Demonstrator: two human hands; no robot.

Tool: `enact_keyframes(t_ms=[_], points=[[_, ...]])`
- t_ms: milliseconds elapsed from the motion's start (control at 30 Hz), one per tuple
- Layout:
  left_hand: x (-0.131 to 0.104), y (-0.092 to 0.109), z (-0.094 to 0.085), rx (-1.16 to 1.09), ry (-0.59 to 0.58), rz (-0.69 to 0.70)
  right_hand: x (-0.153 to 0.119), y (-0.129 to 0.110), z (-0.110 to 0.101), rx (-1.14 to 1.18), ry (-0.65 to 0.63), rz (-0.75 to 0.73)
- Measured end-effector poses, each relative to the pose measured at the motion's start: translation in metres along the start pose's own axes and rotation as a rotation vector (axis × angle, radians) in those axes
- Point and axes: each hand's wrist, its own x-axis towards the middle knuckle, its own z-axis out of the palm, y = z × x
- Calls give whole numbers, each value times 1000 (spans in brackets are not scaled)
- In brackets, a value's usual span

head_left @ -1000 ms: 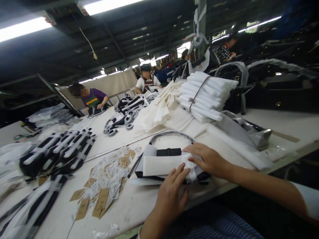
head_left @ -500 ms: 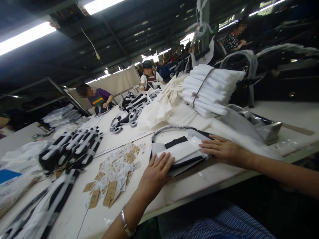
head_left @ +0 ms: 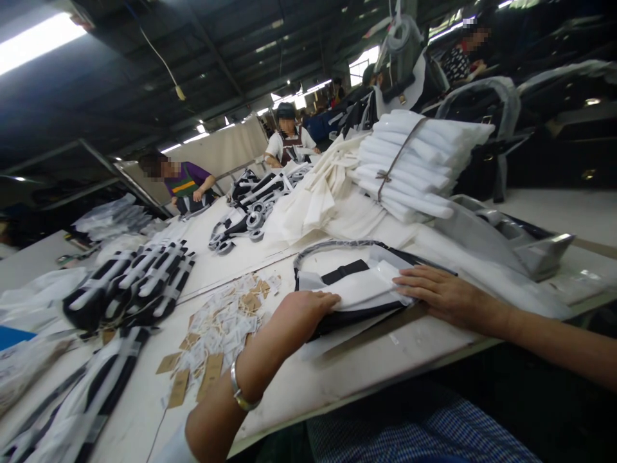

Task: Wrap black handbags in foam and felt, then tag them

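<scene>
A dark bag (head_left: 332, 315) lies flat on the table in front of me, its wrapped handle (head_left: 308, 254) arching toward the far side. A white padding sheet (head_left: 369, 289) covers part of its top, beside a short black strap (head_left: 344, 272). My left hand (head_left: 306, 315) rests over the bag's left end, fingers stretched close together onto the padding and the thumb hidden. On the right end, my right hand (head_left: 441, 292) lies with fingers extended across the padding and bag edge. A thin white sheet (head_left: 332, 344) sticks out beneath the bag's near side.
Paper tags (head_left: 216, 334) lie in a heap left of the bag. Wrapped black straps (head_left: 130, 283) are stacked farther left. A tied bundle of white foam (head_left: 414, 157) sits on white sheets behind the bag. Co-workers, one in a purple top (head_left: 190, 180), stand across the table.
My left hand has turned, its wrist raised and its spread fingers drawn together over the bag's left end. My right hand stays on the right end. The view has shifted slightly.
</scene>
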Motion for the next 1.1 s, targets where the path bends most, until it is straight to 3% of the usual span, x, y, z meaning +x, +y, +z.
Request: enact_keyframes(t_ms=[67,167,267,333,433,533,667,733,833,1100], points=[[-7,6,11,52,3,18,-1,0,-1,-6,-13,-1],[-22,15,42,135,92,28,1,-10,-12,-27,-71,3],[-35,20,72,199,216,0,17,-33,-28,-50,-73,-10],[-38,21,82,191,300,-11,36,-52,-31,-33,-20,-59],[-39,18,76,43,412,-52,72,-73,-20,71,-9,-137],[-44,12,59,-62,495,-194,99,-78,3,161,-33,-88],[-60,3,50,-116,405,-355,113,-76,19,212,-90,44],[-67,-2,51,-150,375,-346,116,-75,17,215,-106,64],[-74,-6,53,-160,422,-255,123,-75,11,228,-94,69],[-73,-3,52,-245,490,-154,133,-73,11,431,-148,61]])
